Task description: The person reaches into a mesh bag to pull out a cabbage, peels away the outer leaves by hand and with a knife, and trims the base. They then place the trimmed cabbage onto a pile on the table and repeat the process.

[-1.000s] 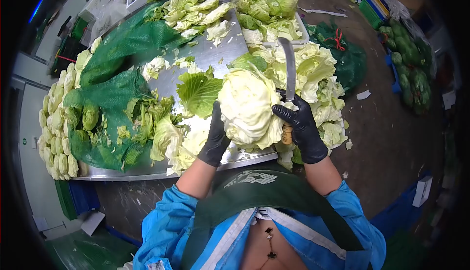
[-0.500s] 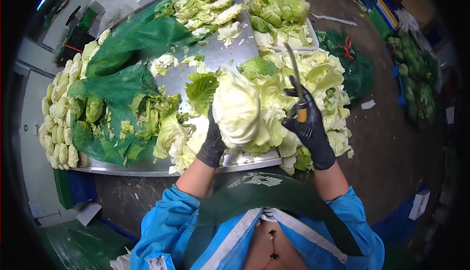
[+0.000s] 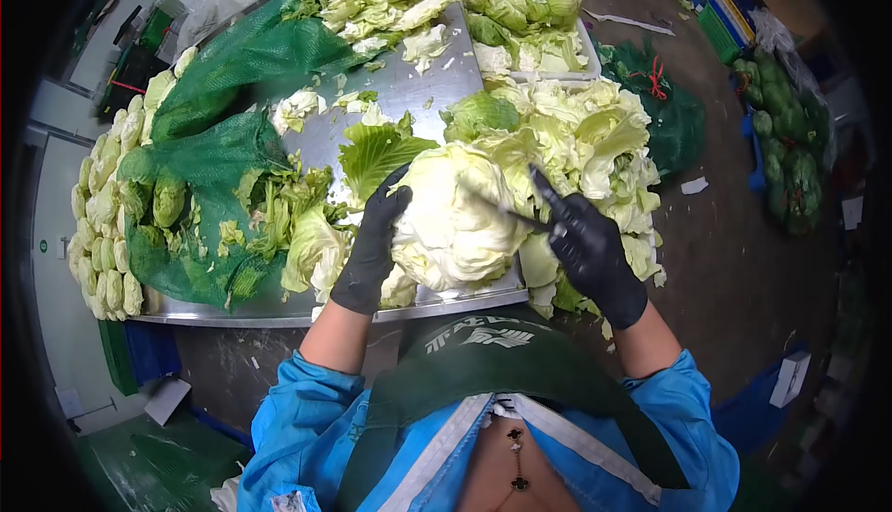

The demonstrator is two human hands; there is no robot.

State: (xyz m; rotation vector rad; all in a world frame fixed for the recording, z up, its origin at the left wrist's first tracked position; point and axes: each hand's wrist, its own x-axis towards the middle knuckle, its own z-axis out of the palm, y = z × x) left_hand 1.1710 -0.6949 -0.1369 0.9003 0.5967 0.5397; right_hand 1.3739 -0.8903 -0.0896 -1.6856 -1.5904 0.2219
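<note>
A pale, trimmed cabbage [image 3: 455, 224] is at the near edge of the metal table. My left hand [image 3: 373, 247], in a black glove, grips its left side with the fingers curled around it. In my gloved right hand [image 3: 596, 256] is a knife [image 3: 502, 208], its handle hidden by my fingers and its blade blurred. The blade points left across the cabbage's right side, with my index finger stretched along above it. Loose cabbage leaves [image 3: 604, 136] are heaped just beyond and to the right of my right hand.
Green mesh sacks [image 3: 214, 154] with cabbages cover the left of the metal table [image 3: 409, 94]. Stacked cabbages [image 3: 111, 224] line its left end. A white crate [image 3: 595, 57] of leaves stands beyond the heap. Filled mesh bags [image 3: 790, 159] sit on the floor at right.
The knife has swung from upright down to the left across the cabbage. My right hand has turned with it. The cabbage is tipped round, and my left hand has shifted left and up along it.
</note>
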